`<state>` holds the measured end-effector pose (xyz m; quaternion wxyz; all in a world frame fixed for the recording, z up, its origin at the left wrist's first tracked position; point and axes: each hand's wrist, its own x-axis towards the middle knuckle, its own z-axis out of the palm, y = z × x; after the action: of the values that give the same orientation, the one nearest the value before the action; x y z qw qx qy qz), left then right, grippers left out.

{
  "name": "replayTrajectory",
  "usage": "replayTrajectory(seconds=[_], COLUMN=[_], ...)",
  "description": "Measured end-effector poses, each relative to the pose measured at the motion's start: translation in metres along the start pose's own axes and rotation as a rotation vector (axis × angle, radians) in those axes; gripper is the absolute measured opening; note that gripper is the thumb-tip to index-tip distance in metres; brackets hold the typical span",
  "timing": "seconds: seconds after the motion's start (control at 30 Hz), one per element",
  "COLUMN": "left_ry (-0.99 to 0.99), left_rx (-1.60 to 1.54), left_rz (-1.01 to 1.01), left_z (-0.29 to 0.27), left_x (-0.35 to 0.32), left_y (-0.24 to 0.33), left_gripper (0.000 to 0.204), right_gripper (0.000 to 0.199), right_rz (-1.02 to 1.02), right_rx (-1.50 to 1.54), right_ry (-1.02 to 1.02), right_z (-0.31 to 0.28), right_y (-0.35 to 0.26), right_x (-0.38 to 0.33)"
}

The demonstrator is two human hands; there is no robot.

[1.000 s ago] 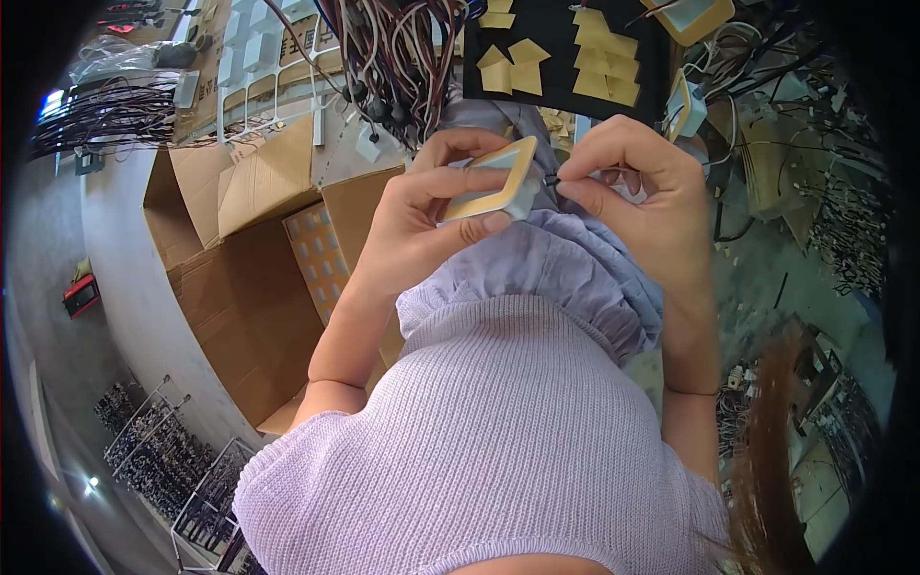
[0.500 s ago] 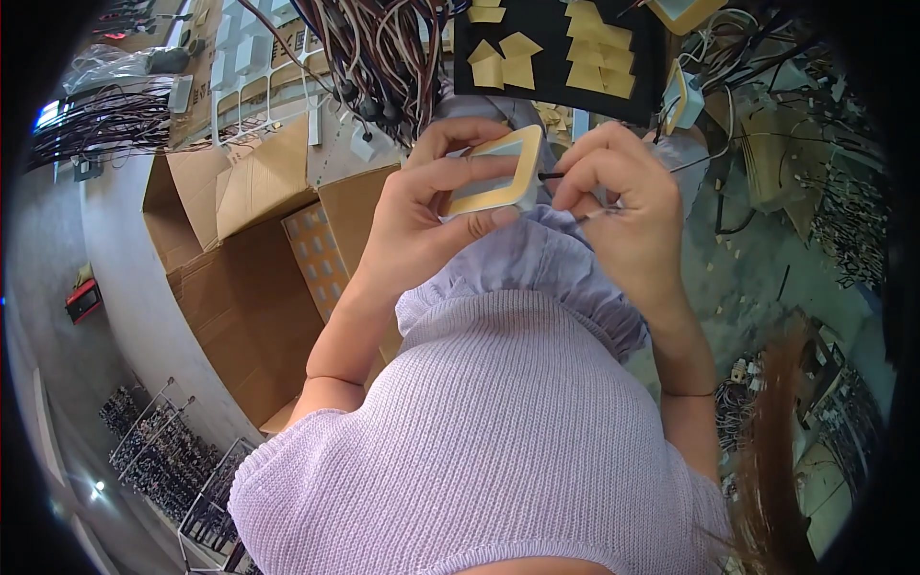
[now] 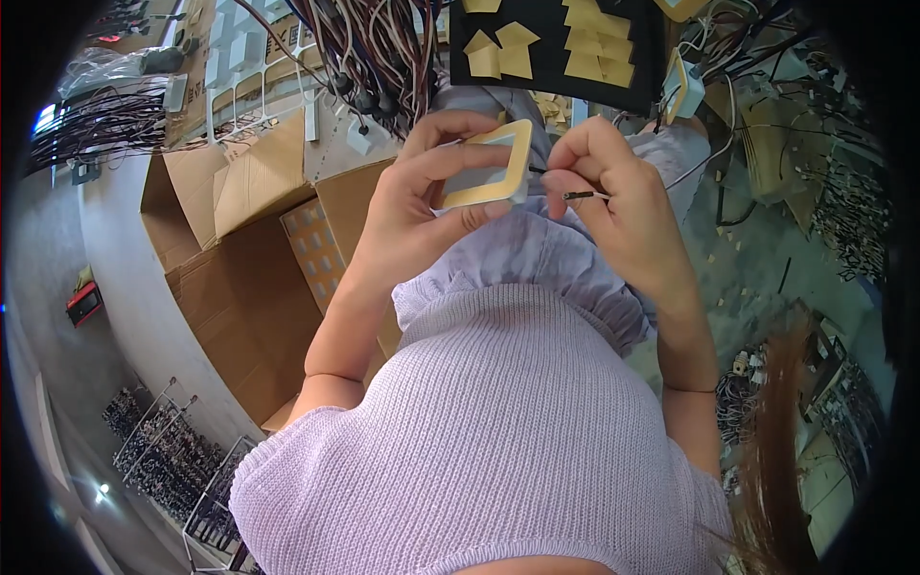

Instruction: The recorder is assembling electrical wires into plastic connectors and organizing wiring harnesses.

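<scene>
My left hand [image 3: 402, 192] grips a small white square housing [image 3: 517, 187] by its sides, its face rimmed by a yellow frame. The housing is tilted, and a finger crosses its open middle. Close to its right side, my right hand [image 3: 623, 201] pinches a thin cable [image 3: 700, 171] that trails off to the right. A short dark tip shows between those fingers and the housing; I cannot tell whether it enters the housing. A loose wire end with a black sleeve [image 3: 579, 195] sticks out under my right thumb.
Ahead lies a black board [image 3: 546, 72] with yellow paper pieces [image 3: 599, 48]. Bundled cables [image 3: 374, 57] hang beside it. An open cardboard box [image 3: 240, 316] stands at the left, with more wire bundles [image 3: 105, 120] beyond. Another white housing [image 3: 685, 91] sits at the upper right.
The housing and my left hand have shifted slightly left. My right hand has turned a little, and the black-sleeved wire end now shows clearly below its thumb.
</scene>
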<state>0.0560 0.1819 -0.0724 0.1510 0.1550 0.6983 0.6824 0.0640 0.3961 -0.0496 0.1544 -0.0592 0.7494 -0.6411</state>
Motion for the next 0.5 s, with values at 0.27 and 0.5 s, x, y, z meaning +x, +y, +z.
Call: replayTrajectory(seconds=[0.27,0.5], left_ry=[-0.073,-0.055], left_rx=[0.197,0.34], left_rz=[-0.077,0.067], left_z=[0.01,0.009], left_x=[-0.003,0.001], left_y=[0.004,-0.011], left_gripper=[0.042,0.035], right_gripper=[0.021,0.029], right_rz=[-0.226,-0.38], right_rx=[-0.267,-0.495], right_ry=[-0.031,0.285], right_z=[0.004,-0.004], right_y=[0.002,0.022], right_x=[0.0,0.014])
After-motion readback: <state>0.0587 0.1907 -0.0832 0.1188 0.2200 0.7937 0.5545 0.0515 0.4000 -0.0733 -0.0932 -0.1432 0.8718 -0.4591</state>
